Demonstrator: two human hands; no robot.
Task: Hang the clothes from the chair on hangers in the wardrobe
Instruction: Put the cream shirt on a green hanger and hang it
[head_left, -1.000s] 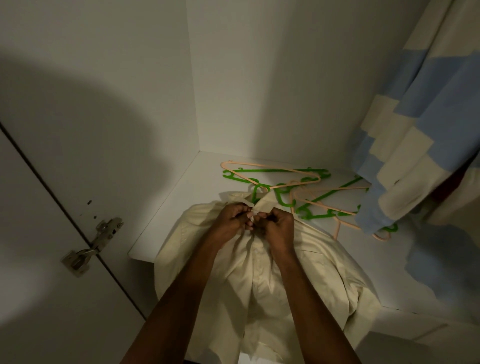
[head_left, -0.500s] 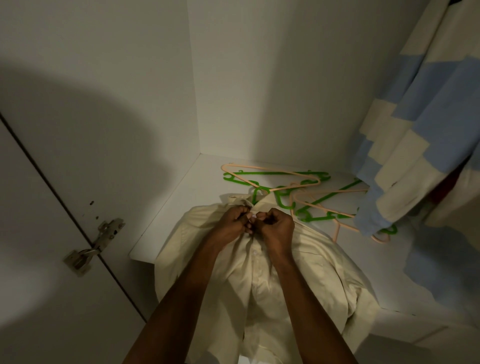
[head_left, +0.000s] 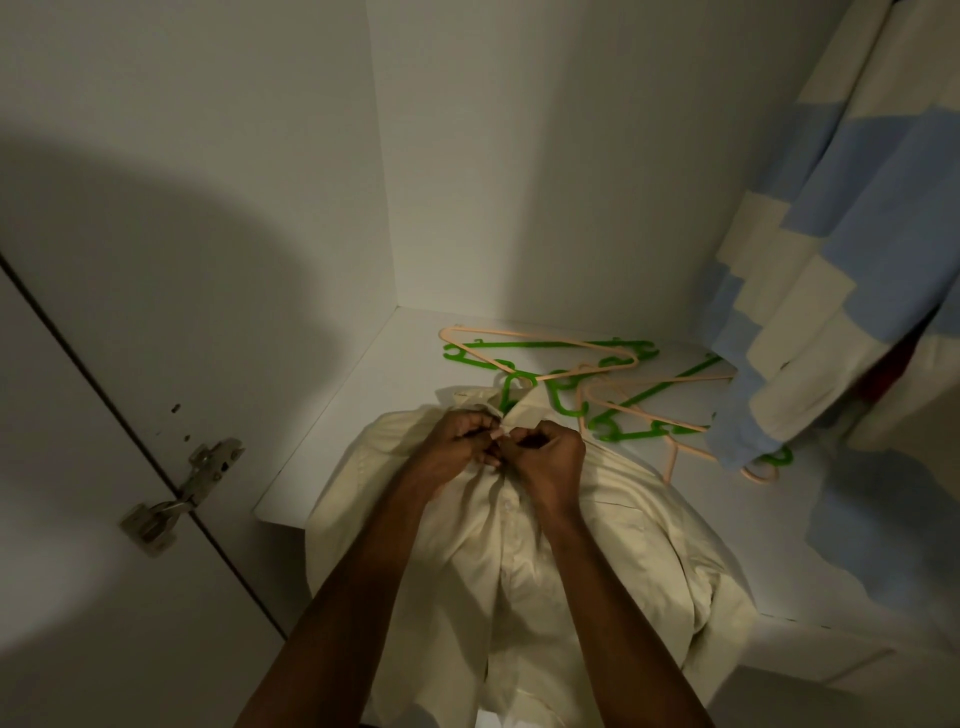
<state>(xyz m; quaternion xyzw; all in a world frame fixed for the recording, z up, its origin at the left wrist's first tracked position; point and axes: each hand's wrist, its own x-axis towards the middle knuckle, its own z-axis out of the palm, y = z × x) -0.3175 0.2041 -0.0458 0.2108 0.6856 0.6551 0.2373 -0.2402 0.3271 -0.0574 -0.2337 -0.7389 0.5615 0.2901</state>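
Observation:
A cream button-up shirt (head_left: 613, 551) lies on the white wardrobe shelf (head_left: 332, 457) and drapes over its front edge. A green hanger hook (head_left: 511, 387) sticks out of its collar. My left hand (head_left: 452, 452) and my right hand (head_left: 550, 462) meet just below the collar, and both pinch the shirt's front placket with curled fingers. What the fingertips hold between them is hidden.
Several loose green and peach hangers (head_left: 613, 379) lie tangled on the shelf behind the shirt. A blue and cream checked garment (head_left: 831, 270) hangs at the right. The wardrobe door with a metal hinge (head_left: 182, 493) stands open at the left.
Both hands stay together at the collar with small finger movements. The view has shifted slightly; the shirt stays in place.

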